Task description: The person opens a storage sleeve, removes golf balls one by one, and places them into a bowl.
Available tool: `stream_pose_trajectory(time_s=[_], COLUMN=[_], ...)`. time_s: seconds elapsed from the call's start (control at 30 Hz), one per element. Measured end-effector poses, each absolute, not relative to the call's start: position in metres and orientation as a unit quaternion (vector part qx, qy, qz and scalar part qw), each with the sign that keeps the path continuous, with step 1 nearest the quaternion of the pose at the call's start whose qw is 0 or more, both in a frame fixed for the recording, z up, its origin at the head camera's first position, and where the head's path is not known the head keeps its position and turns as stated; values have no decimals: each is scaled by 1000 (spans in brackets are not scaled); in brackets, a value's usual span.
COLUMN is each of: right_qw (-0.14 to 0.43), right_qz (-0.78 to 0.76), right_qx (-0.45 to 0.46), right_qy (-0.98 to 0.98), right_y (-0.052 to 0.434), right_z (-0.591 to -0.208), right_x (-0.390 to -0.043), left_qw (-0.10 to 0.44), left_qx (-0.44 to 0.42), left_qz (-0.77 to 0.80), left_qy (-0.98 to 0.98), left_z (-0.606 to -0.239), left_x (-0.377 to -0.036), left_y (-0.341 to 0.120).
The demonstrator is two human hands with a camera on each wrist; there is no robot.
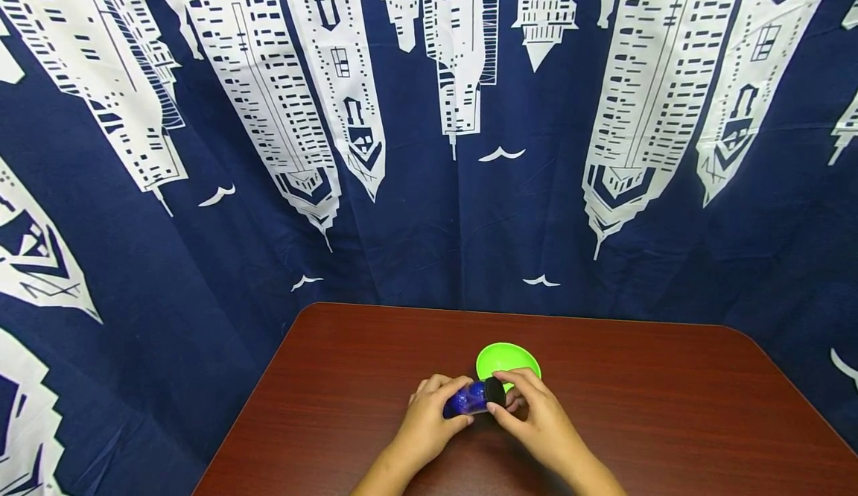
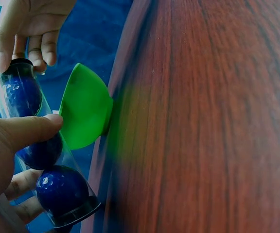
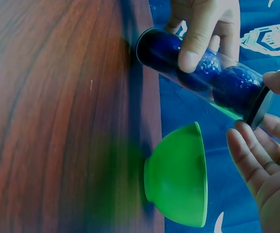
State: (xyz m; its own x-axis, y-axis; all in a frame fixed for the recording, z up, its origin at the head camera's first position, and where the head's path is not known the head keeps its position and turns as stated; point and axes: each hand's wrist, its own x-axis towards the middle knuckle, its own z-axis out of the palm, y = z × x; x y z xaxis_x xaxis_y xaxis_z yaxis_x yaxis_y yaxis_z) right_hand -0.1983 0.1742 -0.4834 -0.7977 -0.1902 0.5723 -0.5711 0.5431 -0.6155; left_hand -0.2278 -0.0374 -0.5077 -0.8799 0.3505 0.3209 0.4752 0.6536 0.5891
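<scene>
A clear plastic tube [image 1: 467, 399] with three dark blue, dimpled balls [image 2: 62, 189] in a row is held tilted above the table. My left hand [image 1: 427, 418] grips it round the body, thumb on the near side and fingers behind. At the tube's other end, my right hand [image 1: 541, 423] pinches the black cap [image 3: 260, 108] between thumb and fingers. The cap sits on the tube end. A second black end piece [image 2: 77, 212] closes the opposite end. Just beyond the hands, a green bowl [image 1: 504, 353] stands upright on the table, partly covered by the right fingers in the head view.
The reddish-brown wooden table [image 1: 322, 392] has rounded far corners. Behind it and to the sides hangs a dark blue cloth [image 1: 429, 243] printed with white upside-down buildings and birds.
</scene>
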Motion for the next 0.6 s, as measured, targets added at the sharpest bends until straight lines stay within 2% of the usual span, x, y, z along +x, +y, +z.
stream_pose_trajectory(time_s=[0.37, 0.6], right_qw=[228, 198], right_qz=[400, 402], right_qx=[269, 271], right_qy=[-846, -852], right_y=[183, 187], right_z=[-482, -480], right_x=[-200, -197], left_qw=[85, 76], left_qx=[-245, -252], left_qz=[-337, -335], left_qy=[-905, -905], left_z=[-508, -508], left_x=[-229, -229], left_y=[-37, -38])
